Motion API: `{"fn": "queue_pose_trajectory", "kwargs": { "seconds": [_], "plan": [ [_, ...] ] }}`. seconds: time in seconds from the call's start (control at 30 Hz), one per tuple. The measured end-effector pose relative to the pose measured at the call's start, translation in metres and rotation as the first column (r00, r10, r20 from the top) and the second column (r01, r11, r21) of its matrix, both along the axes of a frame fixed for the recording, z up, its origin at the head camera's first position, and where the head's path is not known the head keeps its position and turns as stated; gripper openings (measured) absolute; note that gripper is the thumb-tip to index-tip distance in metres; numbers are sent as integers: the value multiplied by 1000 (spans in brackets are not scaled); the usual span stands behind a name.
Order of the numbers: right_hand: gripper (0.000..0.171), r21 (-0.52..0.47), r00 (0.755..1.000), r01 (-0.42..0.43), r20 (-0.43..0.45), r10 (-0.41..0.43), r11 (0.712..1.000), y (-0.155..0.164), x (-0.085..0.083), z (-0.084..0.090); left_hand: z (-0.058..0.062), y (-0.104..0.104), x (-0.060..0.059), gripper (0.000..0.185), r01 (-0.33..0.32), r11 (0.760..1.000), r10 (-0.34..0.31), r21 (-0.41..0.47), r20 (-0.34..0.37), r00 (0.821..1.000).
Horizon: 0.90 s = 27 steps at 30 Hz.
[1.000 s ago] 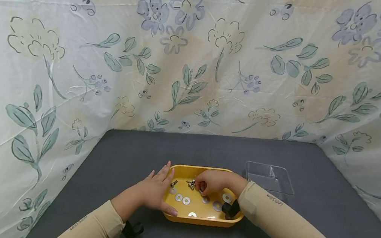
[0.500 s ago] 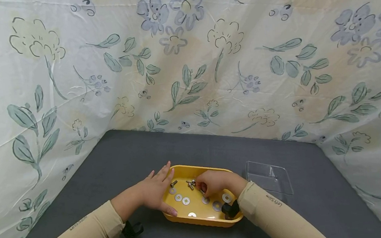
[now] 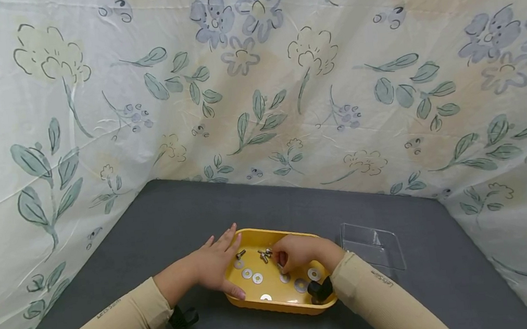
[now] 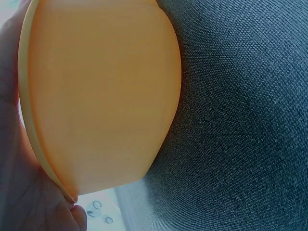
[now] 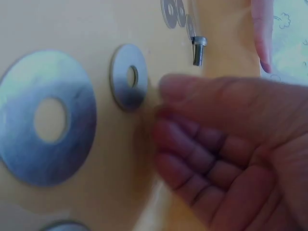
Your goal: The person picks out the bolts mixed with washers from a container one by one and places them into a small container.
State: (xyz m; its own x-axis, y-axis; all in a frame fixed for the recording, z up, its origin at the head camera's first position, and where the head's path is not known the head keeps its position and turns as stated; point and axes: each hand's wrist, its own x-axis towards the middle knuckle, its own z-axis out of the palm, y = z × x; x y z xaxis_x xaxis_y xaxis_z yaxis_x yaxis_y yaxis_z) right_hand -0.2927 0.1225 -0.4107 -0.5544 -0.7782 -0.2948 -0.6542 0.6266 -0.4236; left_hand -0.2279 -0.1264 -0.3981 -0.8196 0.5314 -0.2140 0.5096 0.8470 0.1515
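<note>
A yellow tray (image 3: 283, 307) sits on the dark grey table and holds several flat metal washers (image 3: 257, 277) and a few short bolts (image 3: 264, 255). My left hand (image 3: 215, 262) lies against the tray's left side with straight fingers, its thumb on the front rim. The left wrist view shows the tray's outer wall (image 4: 101, 91) beside that palm (image 4: 19, 192). My right hand (image 3: 295, 253) is inside the tray with its fingers curled. In the right wrist view its fingertips (image 5: 166, 86) hover beside a small washer (image 5: 129, 77), near a large washer (image 5: 48, 118) and a bolt (image 5: 198, 49). Nothing shows in its grasp.
A clear plastic lid (image 3: 371, 246) lies flat on the table just right of the tray. A flowered cloth (image 3: 257, 92) walls in the table at the back and both sides. Black wrist mounts (image 3: 183, 318) sit under both forearms.
The right hand's fingers have shifted only slightly inside the tray. The left hand and the tray have stayed where they were.
</note>
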Motion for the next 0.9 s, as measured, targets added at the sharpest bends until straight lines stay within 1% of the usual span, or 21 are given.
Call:
{"fn": "queue_pose_trajectory", "kwargs": {
  "seconds": [0.3, 0.6, 0.73, 0.9],
  "plan": [
    [11, -101, 998, 10, 68, -3, 995, 8, -5, 15, 0, 0, 0, 128, 9, 1000, -9, 0, -4, 1000],
    [10, -212, 989, 65, 142, -36, 975, 16, -8, 33, 1, 0, 0, 128, 16, 1000, -16, 4, -11, 1000],
    [11, -234, 987, 82, 153, -46, 969, 19, -7, 40, 2, 0, 0, 128, 16, 1000, -16, 5, -12, 1000],
    [11, -245, 986, 93, 154, -56, 965, 23, -8, 43, 2, 0, 0, 128, 14, 1000, -14, 3, -8, 1000]
  ]
}}
